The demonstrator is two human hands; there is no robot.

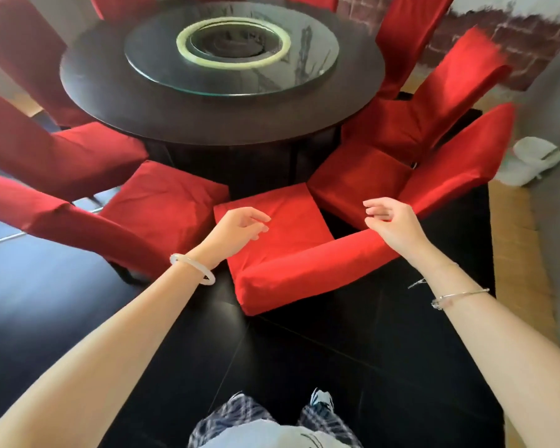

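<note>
A chair in a red cover (291,253) stands right in front of me, its back toward me and its seat toward the round dark table (223,121). My left hand (240,226) hovers over the seat with relaxed, slightly curled fingers and holds nothing. Over the right end of the chair back, my right hand (390,221) is held out, fingers loosely bent and empty. Whether either hand touches the fabric I cannot tell.
Several more red-covered chairs ring the table, one close on the left (162,202) and one close on the right (362,185). A glass turntable (304,69) lies on the table. The floor is dark and glossy. A white object (530,160) lies at the far right.
</note>
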